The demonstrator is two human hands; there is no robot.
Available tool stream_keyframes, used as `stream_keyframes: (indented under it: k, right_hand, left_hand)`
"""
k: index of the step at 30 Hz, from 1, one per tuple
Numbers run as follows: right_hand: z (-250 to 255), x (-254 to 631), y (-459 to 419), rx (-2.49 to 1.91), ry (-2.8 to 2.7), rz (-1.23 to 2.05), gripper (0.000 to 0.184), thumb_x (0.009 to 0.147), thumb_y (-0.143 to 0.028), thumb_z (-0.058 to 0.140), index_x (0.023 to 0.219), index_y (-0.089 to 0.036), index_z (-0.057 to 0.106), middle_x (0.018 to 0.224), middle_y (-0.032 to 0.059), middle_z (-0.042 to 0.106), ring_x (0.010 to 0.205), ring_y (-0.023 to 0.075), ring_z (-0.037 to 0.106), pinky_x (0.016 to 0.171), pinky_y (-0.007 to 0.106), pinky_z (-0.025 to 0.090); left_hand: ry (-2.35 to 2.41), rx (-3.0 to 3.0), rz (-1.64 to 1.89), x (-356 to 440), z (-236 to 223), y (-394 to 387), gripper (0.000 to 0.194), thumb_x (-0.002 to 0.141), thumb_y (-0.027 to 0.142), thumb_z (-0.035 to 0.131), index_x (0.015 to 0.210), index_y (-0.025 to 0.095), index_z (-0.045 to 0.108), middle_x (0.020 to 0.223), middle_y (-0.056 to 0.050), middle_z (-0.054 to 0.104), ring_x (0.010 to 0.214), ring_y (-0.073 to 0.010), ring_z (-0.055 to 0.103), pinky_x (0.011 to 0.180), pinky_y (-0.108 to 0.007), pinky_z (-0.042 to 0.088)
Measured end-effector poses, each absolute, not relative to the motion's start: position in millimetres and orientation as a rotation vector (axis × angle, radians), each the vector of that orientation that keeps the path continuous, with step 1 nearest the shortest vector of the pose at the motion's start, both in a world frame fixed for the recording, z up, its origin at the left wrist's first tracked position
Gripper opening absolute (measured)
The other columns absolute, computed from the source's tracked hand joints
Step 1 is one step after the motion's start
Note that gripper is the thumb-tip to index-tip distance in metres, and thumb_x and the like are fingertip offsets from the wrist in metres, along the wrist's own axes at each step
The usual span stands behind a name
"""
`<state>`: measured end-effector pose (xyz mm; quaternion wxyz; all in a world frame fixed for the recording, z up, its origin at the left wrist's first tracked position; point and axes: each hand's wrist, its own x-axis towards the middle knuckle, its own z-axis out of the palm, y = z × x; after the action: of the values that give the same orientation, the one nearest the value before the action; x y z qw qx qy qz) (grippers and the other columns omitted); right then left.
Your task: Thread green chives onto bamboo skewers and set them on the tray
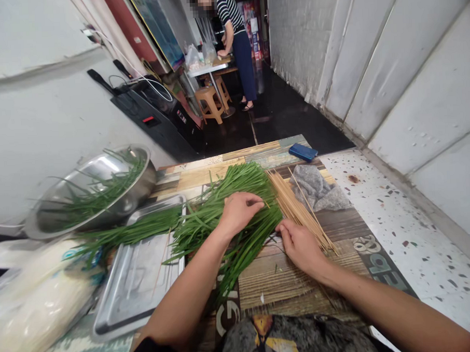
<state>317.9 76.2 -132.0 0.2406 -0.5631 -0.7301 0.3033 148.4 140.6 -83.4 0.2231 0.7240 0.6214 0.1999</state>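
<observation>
A large heap of green garlic chives lies on the wood-patterned table in front of me. My left hand rests over the heap, thumb and fingers pinched together; a small yellowish strip shows by its fingertips, and I cannot tell whether it is held. At the heap's right edge, by the chive ends, my right hand is closed in a pinch. What is in that pinch is too small to make out. Just beyond the right hand, a bundle of thin wooden skewers lies beside the chives.
A metal tray with chives across it sits left, near a steel bowl of chives and plastic-bagged white food. A grey cloth and blue box lie right. Another person works at a far table.
</observation>
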Motion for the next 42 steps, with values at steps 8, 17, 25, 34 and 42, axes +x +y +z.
stream_keyframes:
  k: [8, 17, 25, 34, 42]
  right_hand:
    - [-131.8, 318.5, 76.0, -1.537, -2.004, 0.836, 0.028, 0.090, -0.020, 0.030, 0.089, -0.017, 0.059, 0.082, 0.0055, 0.068, 0.077, 0.0171, 0.062, 0.069, 0.025, 0.040]
    - [-130.7, 318.3, 75.9, -1.518, -1.986, 0.851, 0.028, 0.089, -0.020, 0.030, 0.088, -0.017, 0.058, 0.082, 0.0054, 0.067, 0.075, 0.0172, 0.062, 0.068, 0.025, 0.040]
    - [-129.6, 318.2, 74.7, -1.524, -1.994, 0.858, 0.028, 0.089, -0.020, 0.030, 0.088, -0.017, 0.058, 0.082, 0.0057, 0.067, 0.075, 0.0176, 0.062, 0.068, 0.026, 0.040]
    - [-132.4, 318.0, 75.9, -1.510, -1.981, 0.857, 0.028, 0.089, -0.020, 0.031, 0.088, -0.017, 0.058, 0.083, 0.0061, 0.068, 0.076, 0.0174, 0.062, 0.070, 0.026, 0.041]
    - [-132.9, 317.7, 75.8, -1.484, -1.965, 0.874, 0.028, 0.089, -0.021, 0.030, 0.087, -0.017, 0.058, 0.082, 0.0066, 0.067, 0.076, 0.0179, 0.062, 0.071, 0.027, 0.042]
  left_hand:
    - [1.693, 1.978, 0.507, 148.0, -82.0, 141.8, 0.018, 0.079, 0.031, 0.054, 0.083, 0.023, 0.070, 0.087, 0.001, 0.071, 0.084, -0.0167, 0.062, 0.084, -0.031, 0.042]
    - [1.708, 1.968, 0.514, 148.2, -83.0, 142.1, 0.017, 0.079, 0.028, 0.054, 0.084, 0.023, 0.069, 0.085, 0.000, 0.071, 0.081, -0.0162, 0.062, 0.083, -0.031, 0.042]
    - [1.705, 2.041, 0.502, 148.0, -87.0, 143.2, 0.018, 0.081, 0.027, 0.051, 0.086, 0.021, 0.067, 0.085, -0.001, 0.069, 0.082, -0.0166, 0.060, 0.080, -0.030, 0.043]
    - [1.721, 2.031, 0.524, 147.4, -86.0, 143.0, 0.019, 0.080, 0.028, 0.051, 0.086, 0.020, 0.067, 0.085, -0.001, 0.070, 0.081, -0.0163, 0.061, 0.080, -0.029, 0.044]
    - [1.686, 2.010, 0.564, 147.1, -83.5, 142.3, 0.020, 0.080, 0.027, 0.051, 0.086, 0.020, 0.069, 0.088, 0.000, 0.071, 0.082, -0.0163, 0.063, 0.079, -0.027, 0.046]
